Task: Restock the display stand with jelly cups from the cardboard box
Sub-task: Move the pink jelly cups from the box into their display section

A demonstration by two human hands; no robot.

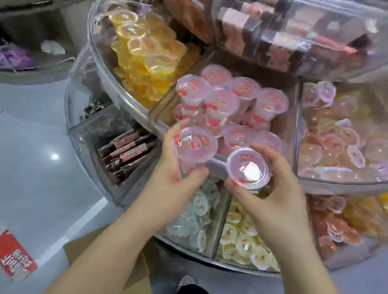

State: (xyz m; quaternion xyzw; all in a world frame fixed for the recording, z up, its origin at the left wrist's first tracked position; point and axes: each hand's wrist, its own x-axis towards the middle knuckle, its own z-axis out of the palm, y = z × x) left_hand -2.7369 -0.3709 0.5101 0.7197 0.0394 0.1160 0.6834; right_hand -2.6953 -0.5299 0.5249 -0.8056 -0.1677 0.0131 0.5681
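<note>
My left hand (174,169) grips a clear jelly cup (195,144) with a pink cherry lid, held upright. A second pink-lidded jelly cup (248,167) is in my right hand (274,198), tilted toward me. Both cups hover at the front edge of the middle compartment (157,112) of the round clear display stand. That compartment holds several stacked pink jelly cups (231,99). A brown cardboard box flap (138,289) lies on the floor under my arms.
Yellow jelly cups (149,54) fill the left compartment, and loose pale pink cups (347,146) the right one. The lower tier holds dark snack sticks (128,151) and small white and yellow jellies (244,240). A red-and-white carton (2,256) lies on the grey floor.
</note>
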